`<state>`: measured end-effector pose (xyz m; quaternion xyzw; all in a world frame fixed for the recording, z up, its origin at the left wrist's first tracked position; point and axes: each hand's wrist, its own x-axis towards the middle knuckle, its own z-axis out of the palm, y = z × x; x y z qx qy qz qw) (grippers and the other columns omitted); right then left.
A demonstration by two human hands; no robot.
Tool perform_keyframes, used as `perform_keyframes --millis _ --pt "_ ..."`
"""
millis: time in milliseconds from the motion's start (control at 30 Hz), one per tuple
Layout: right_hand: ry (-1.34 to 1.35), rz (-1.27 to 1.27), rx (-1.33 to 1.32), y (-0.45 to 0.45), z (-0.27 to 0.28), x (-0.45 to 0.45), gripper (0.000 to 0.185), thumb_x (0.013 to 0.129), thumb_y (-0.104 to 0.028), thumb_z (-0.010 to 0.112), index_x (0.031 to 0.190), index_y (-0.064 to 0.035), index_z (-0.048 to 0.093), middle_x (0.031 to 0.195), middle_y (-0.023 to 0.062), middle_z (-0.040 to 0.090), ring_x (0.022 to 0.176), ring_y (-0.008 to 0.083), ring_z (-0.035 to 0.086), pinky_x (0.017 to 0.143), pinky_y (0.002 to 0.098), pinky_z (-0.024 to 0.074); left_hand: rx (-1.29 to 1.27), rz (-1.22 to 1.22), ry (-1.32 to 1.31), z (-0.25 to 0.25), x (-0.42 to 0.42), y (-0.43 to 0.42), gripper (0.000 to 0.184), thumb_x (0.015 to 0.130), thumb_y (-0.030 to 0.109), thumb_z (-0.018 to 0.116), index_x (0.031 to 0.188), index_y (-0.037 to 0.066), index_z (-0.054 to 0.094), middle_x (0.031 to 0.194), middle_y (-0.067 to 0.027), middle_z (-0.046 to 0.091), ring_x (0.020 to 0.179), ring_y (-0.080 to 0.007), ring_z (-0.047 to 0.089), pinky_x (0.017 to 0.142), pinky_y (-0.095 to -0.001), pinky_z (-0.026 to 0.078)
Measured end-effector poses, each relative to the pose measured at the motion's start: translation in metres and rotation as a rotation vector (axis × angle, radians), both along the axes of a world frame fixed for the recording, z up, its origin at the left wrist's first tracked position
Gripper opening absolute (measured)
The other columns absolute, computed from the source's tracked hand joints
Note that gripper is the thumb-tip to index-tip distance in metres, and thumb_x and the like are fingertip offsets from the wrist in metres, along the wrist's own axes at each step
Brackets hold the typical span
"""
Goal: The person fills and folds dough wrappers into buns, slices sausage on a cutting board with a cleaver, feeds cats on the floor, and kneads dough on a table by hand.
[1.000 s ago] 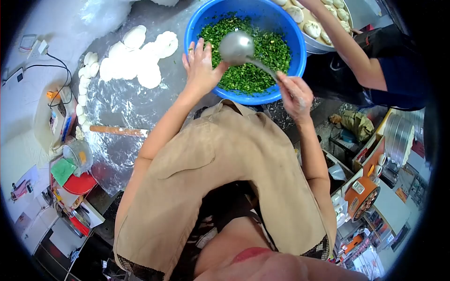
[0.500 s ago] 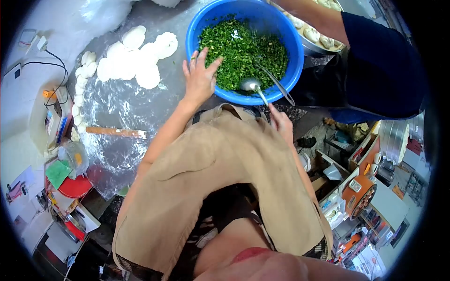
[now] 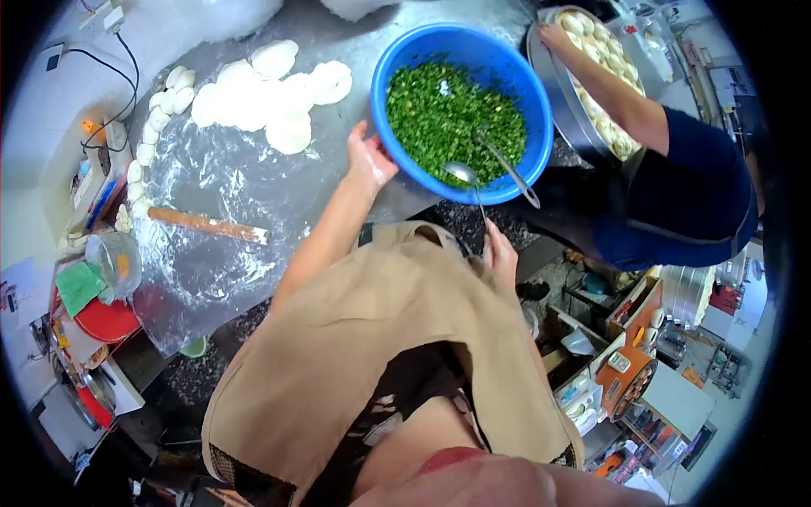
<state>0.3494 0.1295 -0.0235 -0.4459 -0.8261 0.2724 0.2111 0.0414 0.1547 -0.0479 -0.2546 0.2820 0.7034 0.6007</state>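
Note:
A large blue bowl (image 3: pixel 547 127) of chopped greens (image 3: pixel 448 110) stands at the table's edge. My left hand (image 3: pixel 370 159) is at the bowl's left side, fingers apart, its palm near the outer wall. With my right hand (image 3: pixel 500 251), below the bowl, I grip the handle of a ladle (image 3: pixel 460 172) whose round head lies over the greens near the rim. Beside it, a second spoon (image 3: pixel 511 171) rests in the bowl with its handle across the rim. White dough rounds (image 3: pixel 287 127) lie in a pile left of the bowl.
A rolling pin (image 3: pixel 207 224) lies on the floured table (image 3: pixel 220 279), beside a line of dough pieces (image 3: pixel 145 154). At the right, a co-worker's arm (image 3: pixel 621 89) reaches over a round tray (image 3: pixel 545 63) of buns (image 3: pixel 608 59). Near the left wall is a plastic tub (image 3: pixel 110 262).
The ladle has come down from above the bowl to the greens near the rim. My left hand has moved from over the bowl's inside to its outer side. The co-worker's arm has shifted.

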Motion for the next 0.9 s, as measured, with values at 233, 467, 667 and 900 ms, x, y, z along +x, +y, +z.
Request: perform_keyframes --millis 233,467,667,900 --pt "0.014 0.120 -0.063 -0.018 0.008 -0.017 0.036 0.081 0.007 0.054 0.117 0.0005 0.056 0.075 0.0143 0.054 0.068 0.0248 0.056 0.064 0.0306 0.0464 0.058 0.231 -0.110 0.001 -0.014 -0.055 0.070 0.086 0.045 0.039 0.131 -0.008 0.033 0.136 -0.0224 0.039 0.125 -0.0370 0.039 0.109 -0.0511 0.024" --pt "0.172 -0.189 0.412 0.139 0.059 -0.051 0.027 0.090 -0.006 0.051 0.115 0.0034 0.058 0.095 0.0141 0.065 0.081 0.0186 0.060 0.075 0.0281 0.0470 0.083 0.339 -0.133 -0.013 -0.009 -0.060 0.069 0.084 0.044 0.042 0.130 -0.007 0.033 0.135 -0.0222 0.039 0.123 -0.0369 0.040 0.107 -0.0525 0.026" --pt "0.070 -0.096 -0.344 0.331 -0.034 -0.048 0.018 0.086 -0.019 0.052 0.091 -0.0037 0.061 0.073 0.0083 0.060 0.062 0.0173 0.054 0.057 0.0293 0.0427 0.046 0.497 -0.183 -0.028 0.001 -0.044 0.046 0.079 0.046 0.050 0.078 0.003 0.064 0.082 -0.0161 0.065 0.076 -0.0314 0.060 0.079 -0.0474 0.049" --pt "-0.262 0.121 -0.667 0.481 -0.078 -0.135 0.026 0.085 -0.029 0.052 0.083 -0.0059 0.063 0.069 0.0074 0.059 0.059 0.0194 0.054 0.053 0.0321 0.0427 -0.085 0.533 0.012 -0.042 0.013 -0.039 0.048 0.079 0.056 0.052 0.067 0.010 0.060 0.059 -0.0026 0.053 0.054 -0.0141 0.044 0.051 -0.0280 0.034"
